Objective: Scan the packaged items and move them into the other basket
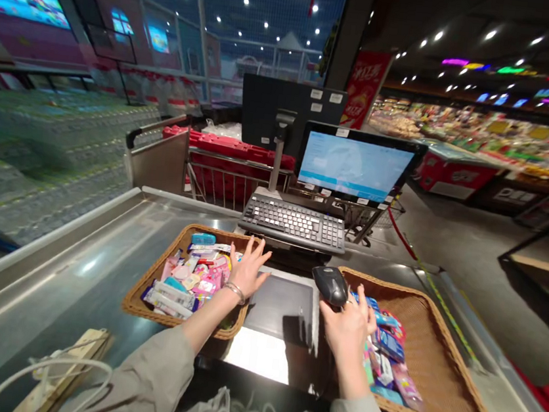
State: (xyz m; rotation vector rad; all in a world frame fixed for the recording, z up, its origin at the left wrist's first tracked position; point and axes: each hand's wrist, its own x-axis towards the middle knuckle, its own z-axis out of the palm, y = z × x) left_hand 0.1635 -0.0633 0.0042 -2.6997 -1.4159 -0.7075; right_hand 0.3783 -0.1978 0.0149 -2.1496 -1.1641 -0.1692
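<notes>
My left hand [248,267] hovers with fingers spread over the right rim of a wicker basket [146,290] full of small colourful packets [192,276]; it holds nothing. My right hand [347,323] is closed round the handle of a black handheld barcode scanner [330,284], at the left edge of a second wicker basket [439,364] holding several packets [387,351]. Between the baskets lies a flat scanner plate [280,306] set in the steel counter.
A keyboard [295,223] and a lit till screen [353,167] stand behind the baskets. The steel counter [73,275] stretches left, with white cables on a wooden board [62,367] at the near left. Red trolleys [231,155] and shop aisles lie beyond.
</notes>
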